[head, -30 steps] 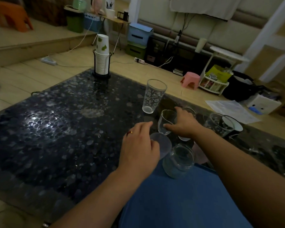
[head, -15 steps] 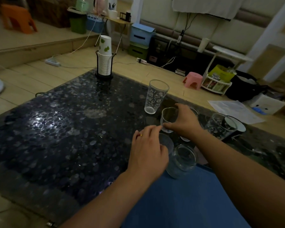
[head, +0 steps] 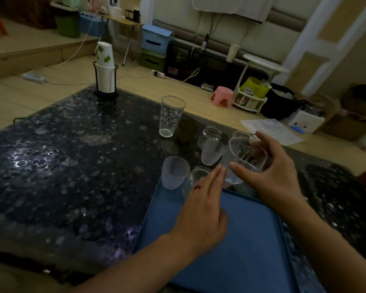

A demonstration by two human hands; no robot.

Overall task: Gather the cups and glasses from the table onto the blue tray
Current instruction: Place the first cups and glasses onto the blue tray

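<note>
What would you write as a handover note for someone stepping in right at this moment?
Right hand: gripping a clear glass, lifted near the blue tray's far edge.
Left hand: open, holding nothing, over the tray.
Done: frosted cup and a small clear glass sit at the tray's far-left corner.
Left: tall patterned glass, small jar and another frosted cup remain on the table.

A stack of paper cups stood in a black wire holder at the far corner of the dark pebbled table. On the floor beyond: pink stool, white rack, black bag, loose papers, power strip.
</note>
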